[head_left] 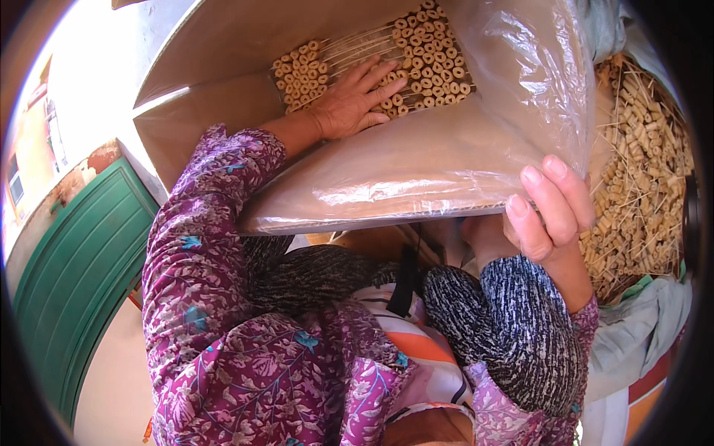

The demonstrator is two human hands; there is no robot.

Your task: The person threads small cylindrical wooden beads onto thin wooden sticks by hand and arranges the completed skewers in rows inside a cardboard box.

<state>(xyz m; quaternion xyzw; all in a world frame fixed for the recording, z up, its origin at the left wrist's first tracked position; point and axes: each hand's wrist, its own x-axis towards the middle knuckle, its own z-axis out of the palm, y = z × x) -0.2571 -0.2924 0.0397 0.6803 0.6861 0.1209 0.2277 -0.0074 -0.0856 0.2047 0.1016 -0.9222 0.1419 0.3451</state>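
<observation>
Plainly, in the head view, the person's left hand (357, 97) reaches into a brown cardboard box (175, 141) lined with clear, glossy plastic film (535, 82), its grip apart, with the fingers spread over tan, hollow-ended short tubes (439, 67) and clamped on nothing that shows. These tubes sit packed inside the box, ends facing up, in a larger group on the right and a smaller tan cluster (301, 78) on the left, with thin, pale, straight strands (361, 46) running between the two. The right hand (554, 212) is at the box's near right corner, fingers bent beside the film; whether its grip is together on the edge I cannot tell. Outside the box, to the right, lies a heap of loose tan tubes and strands (639, 171) above a grey-green cloth (639, 327). Each tube looks light, dry and fairly stiff, likely brittle at the rim, while the strands would probably snap if bent; the film looks slippery. Best hold is probably around a tube's sides with light fingertips, and on the cardboard edge for the box.
</observation>
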